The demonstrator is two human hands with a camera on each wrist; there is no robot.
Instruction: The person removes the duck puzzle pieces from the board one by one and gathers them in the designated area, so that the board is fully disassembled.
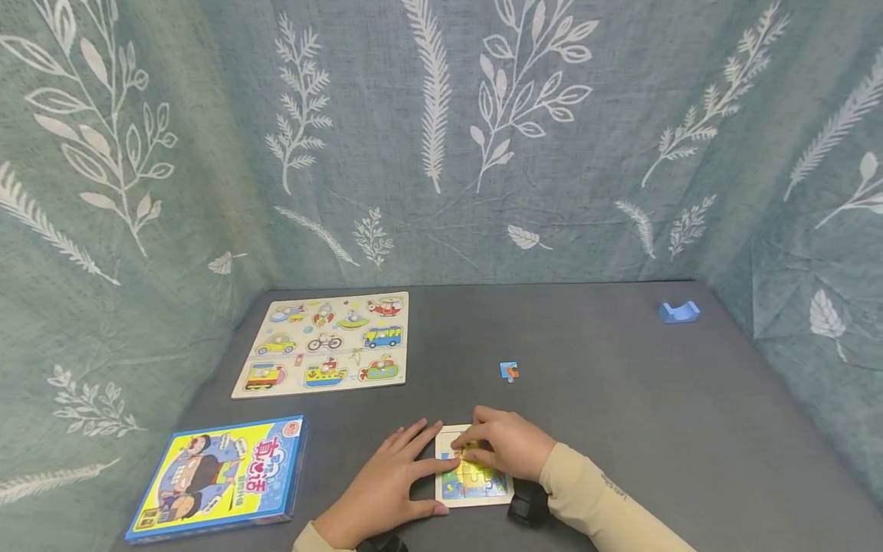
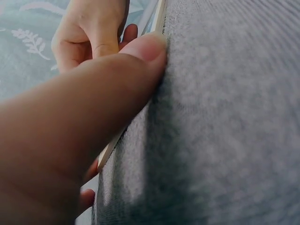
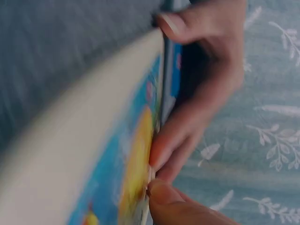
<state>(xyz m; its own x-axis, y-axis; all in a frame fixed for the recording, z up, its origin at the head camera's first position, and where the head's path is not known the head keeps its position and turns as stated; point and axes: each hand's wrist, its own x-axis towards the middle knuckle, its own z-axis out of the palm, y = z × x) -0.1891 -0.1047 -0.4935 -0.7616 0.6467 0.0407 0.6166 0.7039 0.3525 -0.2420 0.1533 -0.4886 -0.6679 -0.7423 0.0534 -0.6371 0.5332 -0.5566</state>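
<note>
- Near left, a box [image 1: 219, 479]; beyond it, a picture board [image 1: 320, 352] by the worktop's [image 1: 662, 429] far-left edge. I'd avoid that side.
- The left hand [image 1: 396, 477] lies spread and relaxed, touching the left side of the puzzle [image 1: 476, 491]; steadying it, I judge.
- The puzzle lies flat, near centre, between the hands.
- The right hand [image 1: 509, 446] pinches over it, seemingly on a puzzle piece its fingers hide; I read this as fitting.
- Farther out, a loose piece [image 1: 507, 369]; next probably calls for letting go and reaching there.
- Rightward I have wide room, up to the blue holder [image 1: 679, 313] near the far-right edge.
</note>
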